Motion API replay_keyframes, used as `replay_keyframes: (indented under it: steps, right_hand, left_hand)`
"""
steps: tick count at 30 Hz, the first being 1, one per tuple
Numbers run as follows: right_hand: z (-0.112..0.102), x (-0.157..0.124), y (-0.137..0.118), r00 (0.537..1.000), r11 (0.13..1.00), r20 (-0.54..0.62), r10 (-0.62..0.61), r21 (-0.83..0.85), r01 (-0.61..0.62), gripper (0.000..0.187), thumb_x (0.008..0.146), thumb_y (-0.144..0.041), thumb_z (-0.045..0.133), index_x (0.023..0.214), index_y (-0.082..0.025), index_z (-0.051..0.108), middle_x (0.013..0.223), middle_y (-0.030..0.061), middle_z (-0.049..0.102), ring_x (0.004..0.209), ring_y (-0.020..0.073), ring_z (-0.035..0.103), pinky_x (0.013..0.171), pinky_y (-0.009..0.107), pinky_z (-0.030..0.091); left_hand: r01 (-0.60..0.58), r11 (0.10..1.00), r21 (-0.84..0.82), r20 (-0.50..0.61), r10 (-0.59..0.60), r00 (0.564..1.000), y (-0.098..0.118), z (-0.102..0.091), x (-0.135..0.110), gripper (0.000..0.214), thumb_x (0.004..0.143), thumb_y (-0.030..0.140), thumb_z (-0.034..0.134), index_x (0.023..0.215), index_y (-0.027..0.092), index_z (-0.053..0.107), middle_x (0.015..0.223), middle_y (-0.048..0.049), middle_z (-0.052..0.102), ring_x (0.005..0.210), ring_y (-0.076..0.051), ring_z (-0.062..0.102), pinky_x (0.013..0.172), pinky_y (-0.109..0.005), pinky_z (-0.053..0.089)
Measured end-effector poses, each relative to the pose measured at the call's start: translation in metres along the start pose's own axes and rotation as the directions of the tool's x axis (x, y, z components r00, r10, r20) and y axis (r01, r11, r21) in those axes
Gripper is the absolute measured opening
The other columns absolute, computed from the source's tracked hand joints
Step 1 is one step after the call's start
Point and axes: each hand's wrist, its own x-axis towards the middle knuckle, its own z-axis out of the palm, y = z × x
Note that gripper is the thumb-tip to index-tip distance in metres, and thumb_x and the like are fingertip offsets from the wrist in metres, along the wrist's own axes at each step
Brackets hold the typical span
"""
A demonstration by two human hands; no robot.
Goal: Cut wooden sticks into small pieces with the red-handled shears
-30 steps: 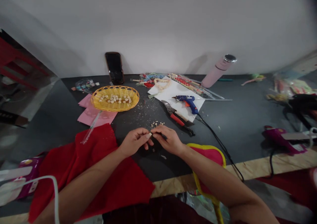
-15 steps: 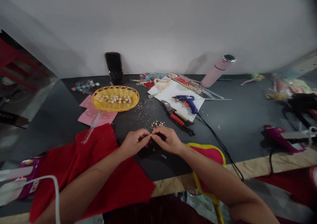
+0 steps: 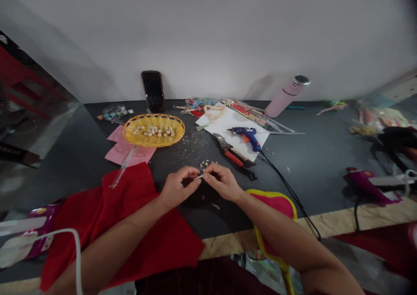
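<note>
In the middle of the dark table, my left hand point(image 3: 178, 187) and my right hand point(image 3: 224, 183) meet fingertip to fingertip. Between them is a thin, pale, stick-like piece point(image 3: 198, 177), pinched at the left end by my left hand and at the right end by my right hand. What it is made of is too small to tell. Just beyond my fingers lies a small heap of pale bits point(image 3: 205, 163). Farther left, a yellow woven basket point(image 3: 153, 144) holds several whitish bead-like pieces point(image 3: 153, 131).
Red-handled pruning shears point(image 3: 233, 157) and a blue glue gun point(image 3: 249, 136) lie right of the heap, partly on white paper point(image 3: 215, 120). A phone point(image 3: 153, 91) and pink flask point(image 3: 286, 97) stand by the wall. Red cloth point(image 3: 130, 190) lies under my left arm.
My fingertips have drawn slightly apart, so more of the pale piece shows between them. The view has shifted a little; the other things stay where they were.
</note>
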Motion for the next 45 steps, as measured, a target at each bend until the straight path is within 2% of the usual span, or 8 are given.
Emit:
replay_keyframes:
  steps: [9, 15, 24, 32, 45]
  right_hand:
    - [0.0031, -0.0003, 0.0015, 1.0, 0.999, 0.0, -0.002, 0.039, 0.002, 0.024, 0.087, -0.038, 0.053, 0.074, -0.017, 0.056, 0.066, -0.0008, 0.054, 0.059, 0.0098, 0.047, 0.054, 0.021, 0.039]
    - [0.0032, -0.0005, 0.0014, 1.0, 1.0, 0.002, -0.016, 0.017, 0.016, 0.026, 0.088, -0.039, 0.051, 0.075, -0.018, 0.057, 0.068, 0.0001, 0.057, 0.061, 0.0108, 0.05, 0.057, 0.022, 0.042]
    - [0.0015, -0.0005, 0.0025, 0.996, 0.992, 0.093, 0.016, 0.126, -0.028, 0.024, 0.088, -0.04, 0.053, 0.083, -0.017, 0.059, 0.074, 0.0018, 0.062, 0.065, 0.0113, 0.055, 0.059, 0.022, 0.044]
    - [0.004, -0.0009, 0.0045, 0.999, 0.999, 0.053, 0.005, 0.033, -0.007, 0.022, 0.088, -0.038, 0.052, 0.083, -0.018, 0.059, 0.073, 0.001, 0.061, 0.065, 0.0112, 0.053, 0.059, 0.023, 0.043]
    - [0.0039, 0.0, 0.0014, 0.998, 0.999, 0.052, -0.034, -0.006, 0.035, 0.015, 0.09, -0.031, 0.05, 0.084, -0.019, 0.058, 0.074, -0.0002, 0.061, 0.069, 0.0114, 0.056, 0.065, 0.023, 0.045]
  left_hand:
    - [-0.004, 1.0, -0.016, 0.005, 0.004, 1.0, 0.0031, 0.0031, -0.0007, 0.014, 0.08, 0.03, 0.058, 0.086, 0.018, 0.061, 0.077, -0.0013, 0.067, 0.069, -0.013, 0.062, 0.066, -0.023, 0.048]
    - [0.057, 0.997, -0.054, 0.012, -0.056, 0.998, 0.0042, 0.005, -0.0005, 0.019, 0.082, 0.036, 0.056, 0.08, 0.018, 0.06, 0.069, -0.0001, 0.065, 0.061, -0.012, 0.061, 0.06, -0.022, 0.047]
    - [0.127, 0.976, -0.178, 0.034, -0.123, 0.992, 0.0054, 0.0023, 0.0006, 0.019, 0.08, 0.034, 0.059, 0.077, 0.016, 0.058, 0.067, 0.0001, 0.065, 0.053, -0.01, 0.06, 0.053, -0.02, 0.047]
    - [0.169, 0.955, -0.245, 0.066, -0.157, 0.985, -0.0016, 0.0023, 0.0027, 0.021, 0.079, 0.036, 0.06, 0.079, 0.015, 0.058, 0.067, -0.0004, 0.066, 0.051, -0.009, 0.059, 0.051, -0.019, 0.046]
    - [0.131, 0.964, -0.231, 0.08, -0.116, 0.99, -0.0022, 0.0012, 0.0019, 0.019, 0.082, 0.034, 0.057, 0.084, 0.015, 0.06, 0.073, -0.0015, 0.066, 0.055, -0.01, 0.061, 0.055, -0.02, 0.048]
